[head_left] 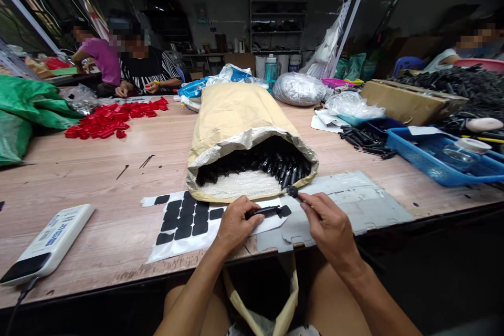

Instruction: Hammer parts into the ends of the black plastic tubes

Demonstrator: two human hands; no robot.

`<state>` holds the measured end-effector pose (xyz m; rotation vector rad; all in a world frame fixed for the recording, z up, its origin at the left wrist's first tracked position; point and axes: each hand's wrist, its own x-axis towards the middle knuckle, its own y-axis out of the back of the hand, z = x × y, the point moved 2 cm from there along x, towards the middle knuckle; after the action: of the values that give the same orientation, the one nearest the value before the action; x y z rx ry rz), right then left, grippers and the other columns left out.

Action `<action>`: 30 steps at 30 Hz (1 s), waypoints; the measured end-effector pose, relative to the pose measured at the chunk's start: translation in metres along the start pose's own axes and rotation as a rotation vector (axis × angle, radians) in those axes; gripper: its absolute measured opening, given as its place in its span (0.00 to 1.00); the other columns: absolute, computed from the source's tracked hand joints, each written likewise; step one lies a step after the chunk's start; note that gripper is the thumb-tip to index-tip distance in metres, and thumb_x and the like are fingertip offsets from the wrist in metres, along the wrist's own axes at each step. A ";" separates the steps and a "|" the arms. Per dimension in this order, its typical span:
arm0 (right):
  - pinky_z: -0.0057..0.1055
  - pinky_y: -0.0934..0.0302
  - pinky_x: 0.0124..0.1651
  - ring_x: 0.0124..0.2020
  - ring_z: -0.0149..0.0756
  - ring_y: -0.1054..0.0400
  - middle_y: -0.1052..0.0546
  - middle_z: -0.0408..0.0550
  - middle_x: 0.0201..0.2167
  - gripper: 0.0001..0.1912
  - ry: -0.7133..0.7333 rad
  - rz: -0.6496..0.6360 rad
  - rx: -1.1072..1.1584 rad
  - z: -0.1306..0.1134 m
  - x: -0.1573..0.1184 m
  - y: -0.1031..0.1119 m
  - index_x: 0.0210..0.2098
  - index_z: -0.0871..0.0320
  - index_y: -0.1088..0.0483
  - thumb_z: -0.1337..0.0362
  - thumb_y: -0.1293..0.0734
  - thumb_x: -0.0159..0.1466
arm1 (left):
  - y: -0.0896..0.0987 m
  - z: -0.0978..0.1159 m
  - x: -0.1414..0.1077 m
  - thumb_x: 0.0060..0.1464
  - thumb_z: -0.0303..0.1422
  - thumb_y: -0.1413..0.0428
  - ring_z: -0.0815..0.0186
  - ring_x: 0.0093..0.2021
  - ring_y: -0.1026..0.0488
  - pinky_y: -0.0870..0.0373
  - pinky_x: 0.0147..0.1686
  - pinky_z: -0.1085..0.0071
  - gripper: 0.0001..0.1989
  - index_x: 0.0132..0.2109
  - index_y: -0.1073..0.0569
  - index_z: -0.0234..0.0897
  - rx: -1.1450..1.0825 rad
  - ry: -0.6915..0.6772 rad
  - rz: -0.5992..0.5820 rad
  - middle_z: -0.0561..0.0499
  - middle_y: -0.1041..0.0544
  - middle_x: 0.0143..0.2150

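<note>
My left hand (238, 220) is closed around a slim black plastic part (268, 211), which points to the right over the table's front edge. A dark patch (284, 211) shows at that part's far end; I cannot tell if it is attached. Between thumb and fingertips, my right hand (328, 223) pinches a small black sticker (292, 192), held up just in front of the sack's mouth. Under and beside my left hand lies a white backing sheet (171, 250) with rows of black rounded-square stickers (183, 215). The open paper sack (244, 107) behind it holds many black parts (287, 165).
A grey board (354, 202) lies at front right, near a blue basket (444, 168). Red parts (114, 118) are heaped at left, beside a green bag (31, 110). A white power bank-like device (59, 236) with a cable lies front left. Co-workers sit across the table.
</note>
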<state>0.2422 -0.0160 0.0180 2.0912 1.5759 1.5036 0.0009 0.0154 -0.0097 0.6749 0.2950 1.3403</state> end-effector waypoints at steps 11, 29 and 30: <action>0.34 0.45 0.39 0.38 0.39 0.33 0.23 0.49 0.39 0.12 -0.376 0.060 -0.613 0.113 0.003 0.040 0.45 0.54 0.21 0.64 0.35 0.66 | 0.004 0.007 0.000 0.64 0.39 0.46 0.62 0.42 0.27 0.34 0.43 0.68 0.12 0.40 0.19 0.42 0.009 -0.011 -0.016 0.51 0.25 0.37; 0.34 0.53 0.37 0.39 0.40 0.39 0.26 0.51 0.40 0.13 -0.345 0.026 -0.774 0.120 0.015 0.025 0.49 0.55 0.25 0.64 0.37 0.68 | 0.009 0.053 -0.085 0.57 0.35 0.39 0.62 0.39 0.24 0.35 0.37 0.71 0.06 0.41 0.19 0.48 -0.024 0.154 -0.594 0.56 0.20 0.36; 0.34 0.53 0.37 0.39 0.40 0.39 0.26 0.51 0.40 0.13 -0.347 0.029 -0.777 0.120 0.014 0.024 0.49 0.55 0.25 0.63 0.37 0.68 | 0.005 0.047 -0.093 0.55 0.34 0.39 0.60 0.40 0.24 0.34 0.38 0.69 0.06 0.41 0.19 0.48 0.048 0.208 -0.606 0.55 0.19 0.37</action>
<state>0.3476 0.0363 -0.0182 1.7677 0.6766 1.3521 0.0023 -0.0868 0.0131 0.4328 0.6453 0.8205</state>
